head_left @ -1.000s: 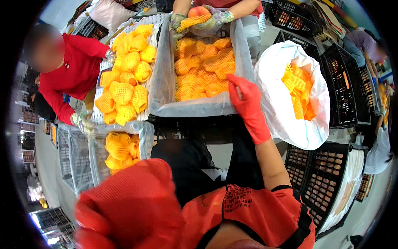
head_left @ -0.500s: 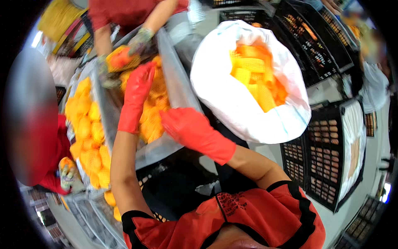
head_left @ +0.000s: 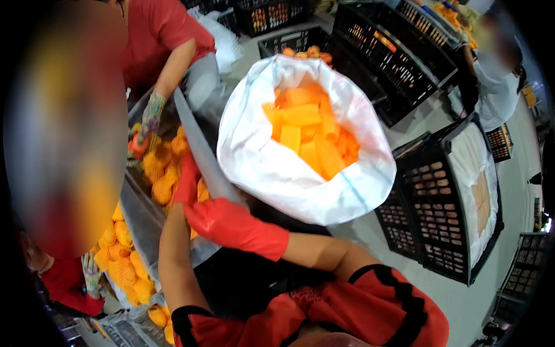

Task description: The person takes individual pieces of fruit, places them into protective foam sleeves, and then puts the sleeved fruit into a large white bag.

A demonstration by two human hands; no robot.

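Rounded pieces of fruit (head_left: pixel 165 189), each sheathed in a yellow-orange foam net, are packed close together in a deep box (head_left: pixel 203 144). The walls of the box are covered by a pale grey, translucent liner (head_left: pixel 141 215), and its long sides are slanted across the view. Some of the netted pieces are covered by the red-gloved left hand (head_left: pixel 187 180) and right hand (head_left: pixel 215 222); whether any is gripped cannot be told.
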